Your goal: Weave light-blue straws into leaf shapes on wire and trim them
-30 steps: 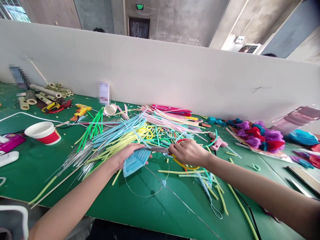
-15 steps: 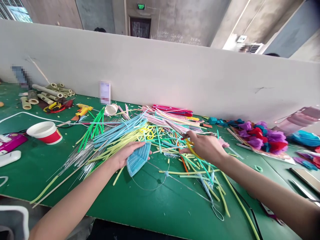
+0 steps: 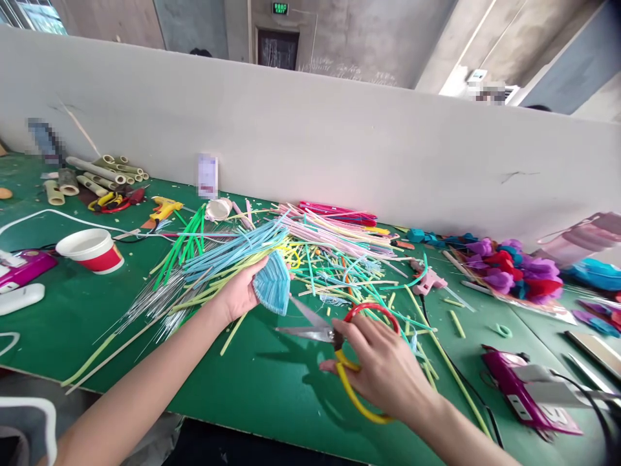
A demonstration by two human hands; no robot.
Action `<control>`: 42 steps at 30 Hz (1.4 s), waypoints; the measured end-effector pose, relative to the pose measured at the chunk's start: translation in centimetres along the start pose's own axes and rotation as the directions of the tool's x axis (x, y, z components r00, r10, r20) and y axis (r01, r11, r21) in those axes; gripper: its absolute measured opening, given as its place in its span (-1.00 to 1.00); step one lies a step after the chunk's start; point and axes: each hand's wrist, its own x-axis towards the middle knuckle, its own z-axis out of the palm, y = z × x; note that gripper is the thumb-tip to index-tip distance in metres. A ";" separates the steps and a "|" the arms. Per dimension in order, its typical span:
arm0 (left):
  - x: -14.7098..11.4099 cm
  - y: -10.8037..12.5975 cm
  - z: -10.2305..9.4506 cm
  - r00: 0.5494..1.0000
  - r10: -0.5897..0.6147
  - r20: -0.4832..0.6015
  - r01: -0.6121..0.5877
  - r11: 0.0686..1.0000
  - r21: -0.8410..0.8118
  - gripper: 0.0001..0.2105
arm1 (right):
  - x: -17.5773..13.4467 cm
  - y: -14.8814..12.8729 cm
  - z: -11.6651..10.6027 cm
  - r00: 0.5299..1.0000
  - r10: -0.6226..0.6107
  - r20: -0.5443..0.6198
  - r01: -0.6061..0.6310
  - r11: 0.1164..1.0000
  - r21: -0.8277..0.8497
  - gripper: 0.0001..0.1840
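Note:
My left hand (image 3: 242,290) is closed on a blue fan-shaped piece (image 3: 272,285), which looks made of ribbed chenille stems laid side by side. My right hand (image 3: 383,362) has its fingers through the handles of a pair of scissors (image 3: 315,327), one handle loop red and the other yellow. The blades are spread and point left, their tips just below and beside the blue piece. Behind the hands lies a heap of chenille stems, with a blue bundle (image 3: 233,243), yellow-green stems (image 3: 233,268) and pink stems (image 3: 330,233).
On the left are a paper cup (image 3: 94,251), a yellow glue gun (image 3: 165,208) and bamboo pieces (image 3: 97,175). To the right lie a pink glue gun (image 3: 427,279), fabric-like flowers (image 3: 514,265) and a purple power strip (image 3: 524,391). A pale partition (image 3: 310,136) borders the table.
The scissors have come down and swung left, their blades now spread beside the blue piece. My left hand has turned the piece more upright. The thin strand trailing from it no longer shows.

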 end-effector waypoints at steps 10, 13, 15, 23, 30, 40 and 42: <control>0.1 -0.3 0.1 1.000 0.001 0.030 0.000 0.999 -0.040 -0.63 | 0.7 -0.1 3.9 1.000 -0.028 -0.002 0.027 0.990 -0.136 -0.56; 0.2 -0.4 -0.1 1.000 -0.011 0.018 0.012 0.998 -0.056 -0.63 | 0.8 -0.2 3.7 0.998 -0.058 0.010 0.059 0.983 -0.171 -0.50; 0.3 -0.4 -0.2 1.000 -0.017 0.012 0.017 0.998 -0.054 -0.64 | 0.8 -0.2 3.7 0.997 -0.079 0.018 0.081 0.981 -0.179 -0.48; 0.4 -0.2 -0.4 0.999 0.032 -0.006 -0.032 0.999 -0.016 -0.65 | 1.1 -0.8 3.5 0.991 -0.114 0.066 0.122 0.985 -0.122 -0.43; 0.2 -0.2 -0.3 0.998 0.061 -0.009 -0.061 0.998 -0.008 -0.66 | 1.3 -0.7 3.1 0.983 -0.087 0.160 0.086 0.996 0.008 -0.57; 0.0 0.1 0.2 0.998 0.046 -0.043 -0.048 0.998 -0.047 -0.66 | 1.9 0.4 3.9 0.978 -0.157 0.139 0.178 0.972 -0.154 -0.58; 0.0 0.2 0.3 0.998 0.052 -0.046 -0.055 0.996 -0.064 -0.65 | 2.2 0.7 4.1 0.977 -0.177 0.122 0.197 0.963 -0.184 -0.54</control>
